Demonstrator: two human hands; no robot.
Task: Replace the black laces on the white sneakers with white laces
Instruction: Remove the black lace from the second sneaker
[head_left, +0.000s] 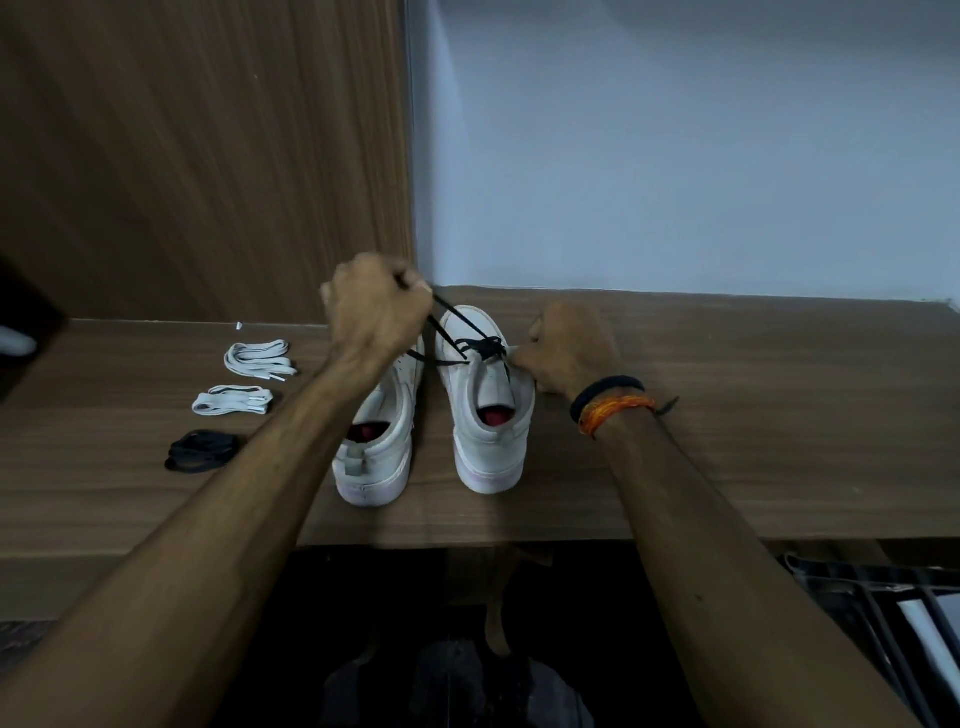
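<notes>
Black lace (470, 344) threads the right sneaker (485, 400) mid-surface (727, 415); the left hand (376, 312) pinches its strands, pulled toward 11 o'clock, while the right hand (569, 353) grips the sneaker's side.

Two white sneakers stand side by side, heels nearest: the left sneaker (382, 447) unlaced, the right sneaker (485, 410) half-threaded with a black lace (470, 340); two white lace bundles (260, 357) and a removed black lace (200, 450) lie left

L hand (376, 312) hides L sneaker (382, 441) front. R hand (569, 351) fingertips hidden behind its knuckles. Dark object (26, 332) cut off at left edge.
</notes>
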